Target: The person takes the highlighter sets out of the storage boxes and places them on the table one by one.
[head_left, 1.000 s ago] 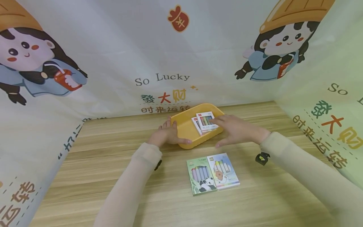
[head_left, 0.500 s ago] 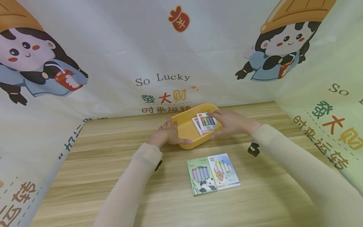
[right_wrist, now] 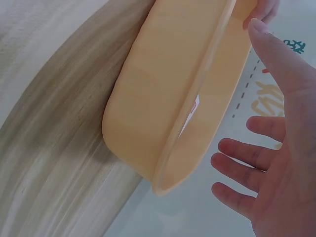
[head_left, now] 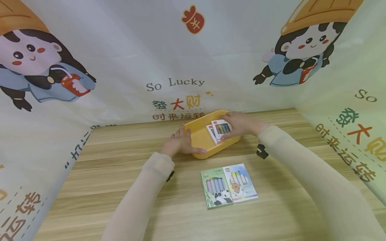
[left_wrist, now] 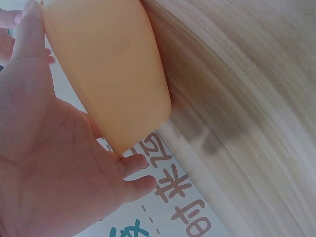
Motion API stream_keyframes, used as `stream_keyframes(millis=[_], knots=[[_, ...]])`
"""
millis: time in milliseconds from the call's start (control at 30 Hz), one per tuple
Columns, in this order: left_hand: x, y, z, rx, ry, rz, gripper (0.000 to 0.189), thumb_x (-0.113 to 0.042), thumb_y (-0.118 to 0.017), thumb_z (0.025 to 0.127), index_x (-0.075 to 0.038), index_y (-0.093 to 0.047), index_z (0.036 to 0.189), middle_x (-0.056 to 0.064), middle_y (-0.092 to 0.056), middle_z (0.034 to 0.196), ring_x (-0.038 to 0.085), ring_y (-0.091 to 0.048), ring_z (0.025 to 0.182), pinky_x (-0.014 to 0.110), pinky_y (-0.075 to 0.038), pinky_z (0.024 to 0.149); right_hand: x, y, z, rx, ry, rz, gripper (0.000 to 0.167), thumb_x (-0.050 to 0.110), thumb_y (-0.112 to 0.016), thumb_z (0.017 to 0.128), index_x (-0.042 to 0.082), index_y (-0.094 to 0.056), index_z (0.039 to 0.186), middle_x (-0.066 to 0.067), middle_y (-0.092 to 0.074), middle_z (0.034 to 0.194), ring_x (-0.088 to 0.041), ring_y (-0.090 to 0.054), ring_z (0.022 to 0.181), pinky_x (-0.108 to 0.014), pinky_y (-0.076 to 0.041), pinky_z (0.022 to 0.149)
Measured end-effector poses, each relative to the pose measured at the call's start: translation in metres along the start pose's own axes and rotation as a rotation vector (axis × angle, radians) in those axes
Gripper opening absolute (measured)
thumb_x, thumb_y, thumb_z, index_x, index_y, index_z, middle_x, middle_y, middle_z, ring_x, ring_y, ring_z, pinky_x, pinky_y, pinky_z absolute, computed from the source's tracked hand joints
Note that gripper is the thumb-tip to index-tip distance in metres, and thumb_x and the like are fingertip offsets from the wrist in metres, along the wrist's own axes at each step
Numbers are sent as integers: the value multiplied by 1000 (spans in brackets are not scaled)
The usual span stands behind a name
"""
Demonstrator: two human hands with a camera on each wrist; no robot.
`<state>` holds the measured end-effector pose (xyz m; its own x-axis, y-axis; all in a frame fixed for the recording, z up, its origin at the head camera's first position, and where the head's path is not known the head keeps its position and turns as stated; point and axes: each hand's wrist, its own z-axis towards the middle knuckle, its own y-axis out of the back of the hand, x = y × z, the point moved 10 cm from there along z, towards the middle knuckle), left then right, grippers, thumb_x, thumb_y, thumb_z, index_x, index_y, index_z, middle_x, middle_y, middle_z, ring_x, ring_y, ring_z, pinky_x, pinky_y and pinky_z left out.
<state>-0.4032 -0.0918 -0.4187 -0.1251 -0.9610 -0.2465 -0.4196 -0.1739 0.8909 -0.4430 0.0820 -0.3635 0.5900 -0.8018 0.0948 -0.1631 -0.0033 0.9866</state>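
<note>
My left hand (head_left: pixel 181 144) holds the left end of a yellow plastic basket (head_left: pixel 199 134), its thumb over the front rim. In the left wrist view, the fingers wrap the basket end (left_wrist: pixel 108 64). My right hand (head_left: pixel 241 124) hovers over the basket's right end, thumb and fingers spread around two white boxes of coloured crayons (head_left: pixel 222 129) that overlap inside. In the right wrist view, its fingers (right_wrist: pixel 242 173) stand apart from the rim. In front of the basket, a green panda box (head_left: pixel 215 187) and a pale blue bear box (head_left: pixel 240 183) lie side by side.
The wood-grain table (head_left: pixel 105 180) meets a printed cloth backdrop (head_left: pixel 120 67) close behind the basket. Cloth walls also border the left and right sides. Dark wrist-worn pieces (head_left: pixel 262 151) hang under the sleeves.
My right hand has moved left, further over the basket and the crayon boxes. The left hand stays at the basket's end. The whole head view has shifted slightly.
</note>
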Motion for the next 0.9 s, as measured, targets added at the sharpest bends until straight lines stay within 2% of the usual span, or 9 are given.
stream_keyframes(millis=[300,467,733,900], knots=[[-1,0,-3,0,-3,-2,128,-82,-59,75,-4,-2,159,21,17,165,39,0,156,52,-10,128,0,-1,9,35,-28,7,96,60,-71,82,7,-33,154,-25,-39,154,-45,-40,141,-57,-32,119],[-1,0,-3,1,2,0,128,-82,-59,75,-4,-3,159,21,17,165,39,-1,156,52,-11,127,-5,-2,18,28,-30,17,95,58,-72,82,7,-34,154,-25,-38,155,-45,-38,142,-58,-31,119],[0,0,-2,2,8,1,127,-82,-59,75,-4,-3,159,21,16,166,39,-1,156,52,-11,127,-14,-8,32,46,-83,43,101,63,-75,77,11,-34,154,-19,-38,158,-41,-37,145,-58,-30,120],[1,-1,0,2,7,8,128,-83,-58,75,-4,-3,159,21,15,166,40,-1,155,53,-11,127,-12,-12,37,74,-93,48,105,61,-78,75,9,-34,154,-18,-41,156,-39,-40,143,-55,-32,120]])
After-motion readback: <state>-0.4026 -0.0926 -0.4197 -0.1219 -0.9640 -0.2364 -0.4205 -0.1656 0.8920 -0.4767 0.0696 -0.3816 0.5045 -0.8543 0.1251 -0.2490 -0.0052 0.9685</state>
